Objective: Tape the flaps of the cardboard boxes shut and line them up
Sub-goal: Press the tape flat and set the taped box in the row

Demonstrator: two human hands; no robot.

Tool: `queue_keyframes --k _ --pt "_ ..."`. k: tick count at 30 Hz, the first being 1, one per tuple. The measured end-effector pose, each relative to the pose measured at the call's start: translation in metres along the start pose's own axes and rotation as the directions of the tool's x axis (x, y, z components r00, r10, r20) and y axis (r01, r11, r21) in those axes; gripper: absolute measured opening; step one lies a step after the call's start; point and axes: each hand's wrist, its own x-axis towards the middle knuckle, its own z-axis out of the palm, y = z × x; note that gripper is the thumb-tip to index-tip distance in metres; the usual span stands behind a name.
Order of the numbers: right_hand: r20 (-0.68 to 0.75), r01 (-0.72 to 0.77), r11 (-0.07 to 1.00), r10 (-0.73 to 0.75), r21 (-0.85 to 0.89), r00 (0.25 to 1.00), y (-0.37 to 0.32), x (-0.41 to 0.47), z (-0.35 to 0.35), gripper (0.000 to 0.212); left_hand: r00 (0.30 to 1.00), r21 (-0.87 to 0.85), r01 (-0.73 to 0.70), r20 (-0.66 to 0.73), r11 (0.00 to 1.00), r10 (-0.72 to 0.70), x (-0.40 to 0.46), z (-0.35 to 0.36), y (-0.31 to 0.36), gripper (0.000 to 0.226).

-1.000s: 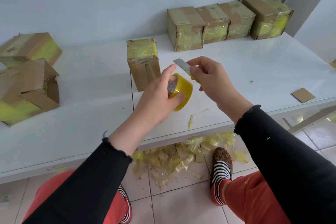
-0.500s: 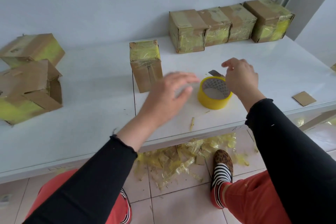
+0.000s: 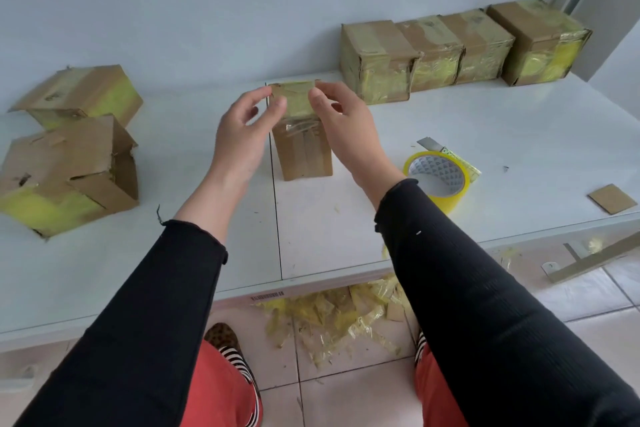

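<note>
At the middle of the white surface a tall cardboard box stands upright, its top end wrapped in yellow tape. Both hands reach to its top: the left hand with fingers loosely curved, its grip half open, thumb tip at the left top corner; the right hand likewise, fingertips touching the right top edge. Neither grip clenches the box. Just right of the right wrist lies a yellow tape roll, a blade beyond it. Four taped boxes line the far right wall; two untaped boxes sit far left.
</note>
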Motion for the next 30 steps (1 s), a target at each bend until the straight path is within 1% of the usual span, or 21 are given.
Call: queue_keyframes --k 2,5,8,12,14,17,19,21,22,23,24,25,27,28,30 --pt "0.014 -0.028 1.0 0.028 0.01 1.0 0.001 0.001 0.001 0.04 0.998 0.035 -0.015 0.058 0.999 0.013 -0.001 0.0 -0.004 0.058" --pt "0.043 -0.015 1.0 0.016 -0.014 0.999 0.004 0.002 -0.002 0.042 0.99 0.042 -0.049 0.136 0.998 0.043 -0.004 0.0 -0.011 0.076" --pt "0.105 0.034 0.997 -0.026 -0.075 0.994 0.011 0.002 -0.008 0.052 0.985 0.081 -0.08 0.161 0.994 0.066 -0.006 0.002 -0.016 0.086" --pt "0.161 0.17 0.953 -0.132 -0.252 0.978 0.022 0.0 -0.009 0.066 0.979 0.237 -0.161 0.158 0.958 0.125 -0.008 0.004 -0.02 0.094" --pt "0.162 0.203 0.941 -0.163 -0.271 0.973 0.026 0.0 -0.008 0.068 0.974 0.274 -0.18 0.182 0.945 0.133 -0.007 0.004 -0.023 0.1" --pt "0.162 0.229 0.934 -0.189 -0.276 0.968 0.03 0.001 -0.008 0.072 0.965 0.274 -0.183 0.234 0.944 0.119 -0.006 0.002 -0.023 0.112" --pt "0.192 0.251 0.916 -0.197 -0.313 0.961 0.033 0.0 -0.008 0.081 0.955 0.283 -0.177 0.281 0.943 0.095 -0.007 0.002 -0.022 0.127" --pt "0.255 0.272 0.888 -0.185 -0.37 0.949 0.037 -0.003 -0.007 0.099 0.94 0.259 -0.148 0.336 0.955 0.054 -0.008 0.002 -0.023 0.139" --pt "0.28 0.273 0.884 -0.171 -0.38 0.945 0.039 -0.004 -0.007 0.108 0.934 0.213 -0.118 0.354 0.97 0.036 -0.008 0.002 -0.022 0.138" --pt "0.296 0.269 0.887 -0.16 -0.377 0.942 0.041 -0.005 -0.007 0.113 0.934 0.16 -0.091 0.355 0.983 0.028 -0.008 0.002 -0.02 0.131" --pt "0.308 0.267 0.889 -0.154 -0.371 0.939 0.043 -0.005 -0.008 0.117 0.943 0.119 -0.075 0.331 0.99 0.032 -0.007 0.002 -0.019 0.118" --pt "0.326 0.269 0.892 -0.149 -0.364 0.934 0.044 -0.005 -0.009 0.119 0.957 0.108 -0.081 0.287 0.991 0.047 -0.007 0.002 -0.017 0.103" --pt "0.354 0.249 0.915 -0.129 -0.318 0.926 0.043 -0.004 -0.012 0.12 0.973 0.172 -0.145 0.202 0.974 0.11 -0.005 0.003 -0.016 0.076" --pt "0.345 0.222 0.933 -0.118 -0.282 0.931 0.042 -0.004 -0.012 0.114 0.973 0.203 -0.176 0.185 0.963 0.139 -0.005 0.004 -0.017 0.07" --pt "0.284 0.189 0.952 -0.117 -0.241 0.952 0.039 -0.006 -0.012 0.089 0.967 0.246 -0.215 0.188 0.945 0.171 -0.005 0.005 -0.02 0.072"
